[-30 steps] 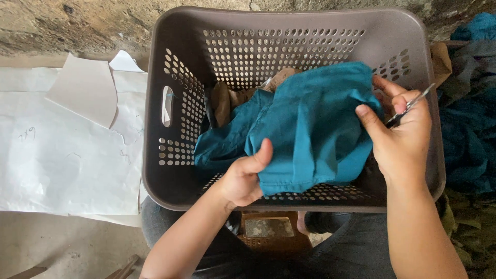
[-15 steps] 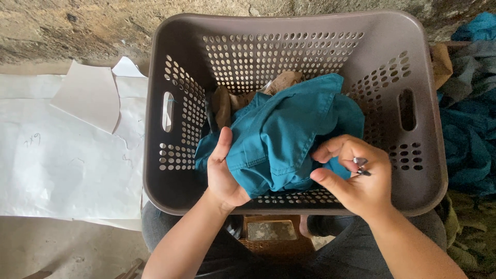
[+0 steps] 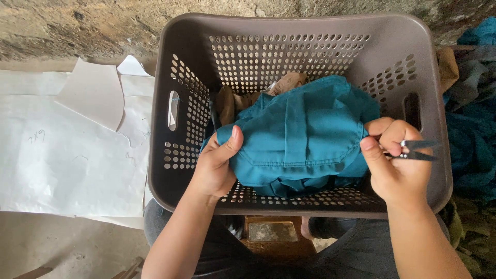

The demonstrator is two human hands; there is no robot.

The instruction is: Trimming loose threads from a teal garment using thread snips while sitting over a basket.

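Note:
A teal cloth garment [image 3: 297,134] lies bunched inside a grey perforated plastic basket [image 3: 175,62] on my lap. My left hand [image 3: 217,165] grips the garment's left edge, thumb on top. My right hand [image 3: 395,165] pinches the garment's right edge between thumb and forefinger, and it also holds a small pair of thread snips [image 3: 417,150] whose blades point right over the basket's rim. Tan fabric [image 3: 232,103] shows under the teal cloth at the back of the basket.
Large white paper sheets [image 3: 62,155] lie on the floor to the left. A pile of teal and dark cloth [image 3: 473,139] sits to the right of the basket. A rough stone wall [image 3: 77,26] runs along the top. A brown block [image 3: 271,232] shows between my knees.
Both hands have shifted along the teal garment, turning and spreading it. My right hand moved left, then out to the right edge again with the snips.

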